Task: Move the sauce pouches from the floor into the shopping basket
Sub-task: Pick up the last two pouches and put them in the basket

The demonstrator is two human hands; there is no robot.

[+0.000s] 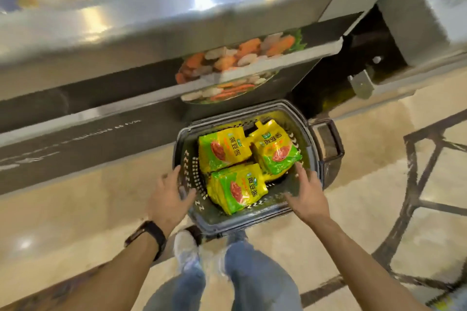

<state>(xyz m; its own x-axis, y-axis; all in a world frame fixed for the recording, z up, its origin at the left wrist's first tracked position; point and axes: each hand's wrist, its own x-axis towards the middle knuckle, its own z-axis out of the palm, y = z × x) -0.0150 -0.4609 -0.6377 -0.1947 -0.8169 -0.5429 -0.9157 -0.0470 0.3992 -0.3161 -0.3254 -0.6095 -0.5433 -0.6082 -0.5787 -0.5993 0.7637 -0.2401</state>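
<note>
A dark grey shopping basket (313,154) stands on the floor in front of my feet. Inside lie three stacks of yellow and green sauce pouches: one at the back left (222,150), one at the back right (276,151), one at the front (237,188). My left hand (168,197) hovers over the basket's left rim with fingers spread, holding nothing. My right hand (307,197) hovers over the basket's front right corner, fingers spread, just short of the back right stack. No pouch is visible on the floor.
A long steel freezer cabinet (156,30) with a food picture runs behind the basket. The basket's handle (333,139) lies folded out to the right. A dark wire frame (414,184) stands on the beige tiles at the right. My legs and shoes are below the basket.
</note>
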